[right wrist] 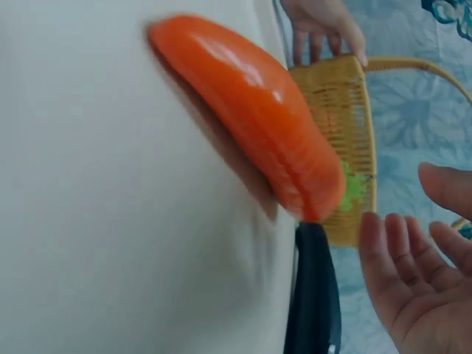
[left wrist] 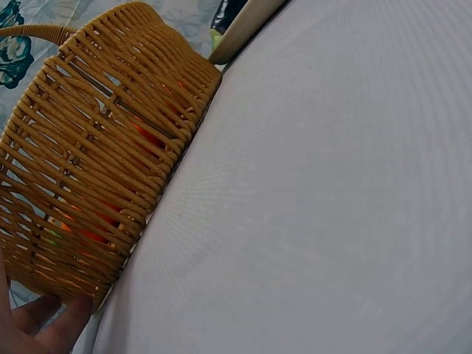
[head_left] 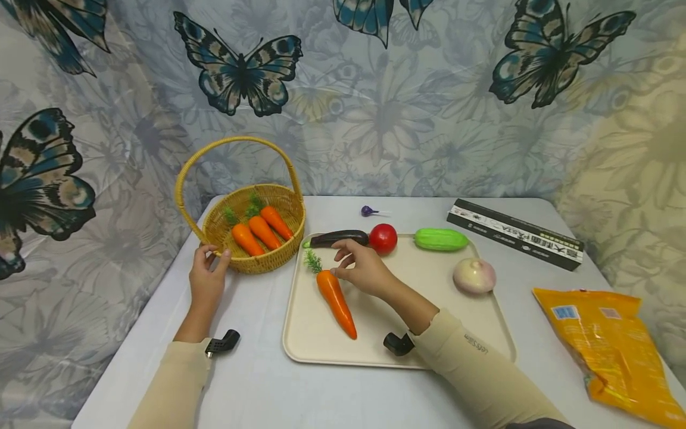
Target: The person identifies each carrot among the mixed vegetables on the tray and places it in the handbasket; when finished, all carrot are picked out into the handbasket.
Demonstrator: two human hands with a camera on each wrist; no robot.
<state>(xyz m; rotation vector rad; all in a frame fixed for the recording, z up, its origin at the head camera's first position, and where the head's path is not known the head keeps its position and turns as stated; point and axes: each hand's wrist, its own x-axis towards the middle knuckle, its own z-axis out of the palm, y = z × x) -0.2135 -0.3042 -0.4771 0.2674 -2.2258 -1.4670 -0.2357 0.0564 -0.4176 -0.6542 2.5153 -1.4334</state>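
My left hand (head_left: 208,277) grips the near left side of a yellow wicker basket (head_left: 268,260), its thumb and fingers against the weave. Inside the basket lie three orange carrots (head_left: 262,232) with green tops. My right hand (head_left: 364,268) hovers over a cream tray (head_left: 407,339), thumb and fingers apart, close to the green top of another carrot (head_left: 336,304). That carrot lies on the tray; in the right wrist view a gap separates the fingers (right wrist: 398,243) from it. Beyond the hand are a dark eggplant (head_left: 337,238) and a red tomato (head_left: 383,239).
A green cucumber (head_left: 440,239) and a pale purple-white onion (head_left: 474,276) lie on the tray's right. Behind it is a small purple item (head_left: 367,211). A long black box (head_left: 514,233) and an orange bag (head_left: 616,351) lie to the right. A butterfly-patterned cloth (head_left: 386,119) hangs behind.
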